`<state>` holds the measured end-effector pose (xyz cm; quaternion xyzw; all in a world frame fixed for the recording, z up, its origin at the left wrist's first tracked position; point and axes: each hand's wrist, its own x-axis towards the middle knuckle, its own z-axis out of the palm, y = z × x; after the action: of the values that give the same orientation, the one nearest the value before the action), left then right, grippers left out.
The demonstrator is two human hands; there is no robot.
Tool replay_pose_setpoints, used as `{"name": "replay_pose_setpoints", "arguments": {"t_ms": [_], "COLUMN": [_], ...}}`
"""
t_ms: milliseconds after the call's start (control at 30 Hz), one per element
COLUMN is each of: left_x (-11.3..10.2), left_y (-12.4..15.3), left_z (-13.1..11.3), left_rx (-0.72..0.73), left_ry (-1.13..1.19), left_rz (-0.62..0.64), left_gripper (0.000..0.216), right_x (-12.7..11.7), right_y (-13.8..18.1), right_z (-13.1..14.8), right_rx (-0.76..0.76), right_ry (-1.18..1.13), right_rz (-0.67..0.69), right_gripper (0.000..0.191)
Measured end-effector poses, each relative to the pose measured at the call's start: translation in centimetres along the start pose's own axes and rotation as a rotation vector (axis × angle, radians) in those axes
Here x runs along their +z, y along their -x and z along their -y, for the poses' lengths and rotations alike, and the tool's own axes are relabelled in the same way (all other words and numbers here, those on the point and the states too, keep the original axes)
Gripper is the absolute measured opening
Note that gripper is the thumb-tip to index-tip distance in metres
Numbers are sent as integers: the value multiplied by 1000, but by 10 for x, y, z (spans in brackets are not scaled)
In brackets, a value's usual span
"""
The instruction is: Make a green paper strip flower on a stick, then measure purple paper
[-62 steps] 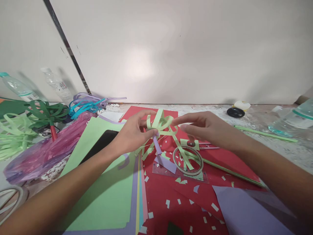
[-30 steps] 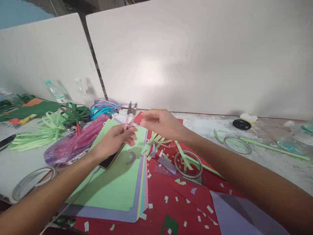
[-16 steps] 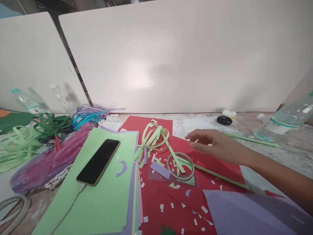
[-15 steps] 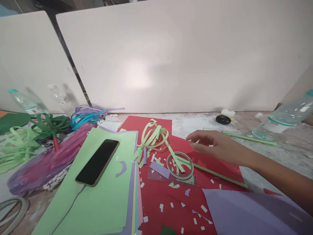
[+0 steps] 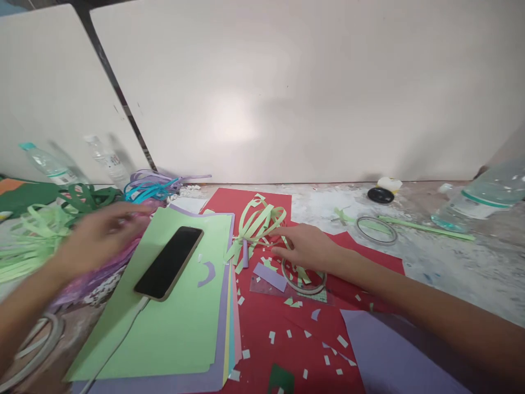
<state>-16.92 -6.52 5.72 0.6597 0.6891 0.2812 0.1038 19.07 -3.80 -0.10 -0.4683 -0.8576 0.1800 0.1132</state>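
Note:
My right hand (image 5: 307, 247) reaches over the red paper (image 5: 262, 328) with thumb and forefinger apart. Its fingertips are at the edge of a bundle of looped light-green paper strips (image 5: 262, 221) with a small purple stem; I cannot tell whether they touch it. Just below the hand, a roll of tape (image 5: 305, 290) lies partly hidden, beside a small purple paper strip (image 5: 270, 277). On the left, my left hand (image 5: 102, 235) is smeared by motion above the pink-purple plastic bag and the fringed paper bundles, so its fingers cannot be read.
A phone (image 5: 169, 264) with a white cable rests on stacked coloured paper (image 5: 180, 345). Paper scraps dot the red sheet. Purple paper (image 5: 389, 350) lies at the lower right. A second ring (image 5: 376, 230), a green stick (image 5: 430, 229), a black disc (image 5: 380, 195) and a bottle (image 5: 488, 197) are farther right.
My left hand has come into view from the left. My right hand has moved left to the green strip bundle. A ring now lies at the right by the green stick.

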Motion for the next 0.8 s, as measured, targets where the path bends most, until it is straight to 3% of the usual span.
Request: {"name": "replay_pose_setpoints", "arguments": {"t_ms": [133,200,300,500,633,800], "left_x": [75,106,128,117,98,89], "left_y": [-28,-42,-54,-59,-62,-66], "left_z": [-37,-56,-72,-85,-102,-113], "left_rx": [214,253,246,157,67,-2], "left_ry": [121,263,435,678,1019,1202], "left_rz": [459,599,700,744,641,535], "left_gripper": [61,51,33,32,25,25], "right_x": [10,4,-15,-54,-70,-53], "right_y": [-28,-33,-35,-40,-41,-40], "right_z": [-2,-3,-6,-16,-26,-35], "right_rx": [-42,-58,-69,-71,-75,-169], "right_ry": [-21,-44,-84,-310,-448,-260], "right_rz": [-30,-43,-55,-100,-110,226], "right_gripper": [21,21,23,25,25,13]}}
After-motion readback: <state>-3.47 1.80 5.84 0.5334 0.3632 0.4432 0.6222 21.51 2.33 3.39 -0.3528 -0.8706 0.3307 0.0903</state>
